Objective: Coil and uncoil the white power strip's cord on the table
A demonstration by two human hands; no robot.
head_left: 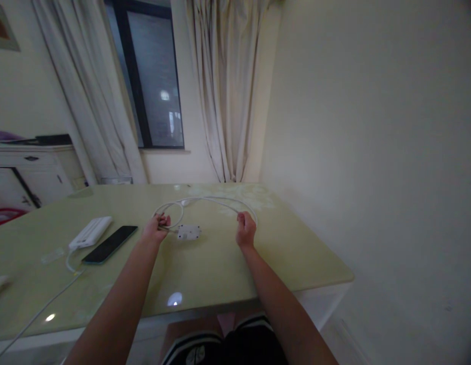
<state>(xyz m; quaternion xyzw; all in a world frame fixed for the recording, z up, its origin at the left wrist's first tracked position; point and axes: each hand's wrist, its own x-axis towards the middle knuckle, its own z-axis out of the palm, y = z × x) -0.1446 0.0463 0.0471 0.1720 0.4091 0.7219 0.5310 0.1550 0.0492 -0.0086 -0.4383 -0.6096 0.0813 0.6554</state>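
Dark phone (pixel 110 244) beside white power bank (pixel 90 232) on green table (pixel 220 274), curtained window (pixel 154 76) behind.

Table (pixel 205 274): its far edge runs below the window (pixel 152 76).
Charger (pixel 189 232): on the table, about midway between the left and right edges, between the two hands.
Cable (pixel 205 199): behind the charger, looping toward the far edge.
Left hand (pixel 156 228): just left of the charger, clasped round the cable.
Right hand (pixel 245 230): right of the charger, clasped round the loop's other side.
Phone (pixel 110 244): left of the left hand.
Power bank (pixel 90 232): just left of the phone.
Cord (pixel 49 305): from the power bank toward the front-left corner.
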